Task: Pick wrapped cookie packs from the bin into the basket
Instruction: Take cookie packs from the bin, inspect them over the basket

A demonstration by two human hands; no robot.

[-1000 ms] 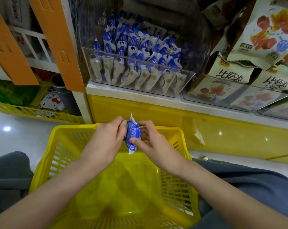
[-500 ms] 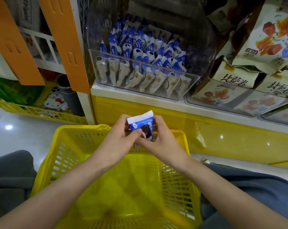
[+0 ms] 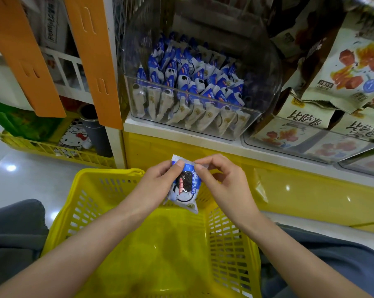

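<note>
Down in front, the yellow plastic lattice basket [image 3: 231, 244] sat between two grey-trousered knees [image 3: 14, 229], its wide mouth open beneath both forearms, with room on every side of the wrists. Over its far rim the hands met: the left hand [image 3: 158, 181] gripped the blue-and-white wrapped cookie pack [image 3: 185, 188] by its upper left side, thumb across the front, and the right hand [image 3: 224, 186] pinched the crimped top edge between thumb and forefinger. The pack hung just inside that far rim, not yet released. Half a second earlier it had stood higher with only its top showing; now it had turned face-on, showing a dark round cookie print and white lettering down a blue band. Beyond ran the glossy yellow shelf front [image 3: 310, 194], close behind the knuckles. Above it the clear plastic bin [image 3: 265, 67] held rows of matching packs [image 3: 188, 82], just beside beige snack bags [image 3: 353, 67].
</note>
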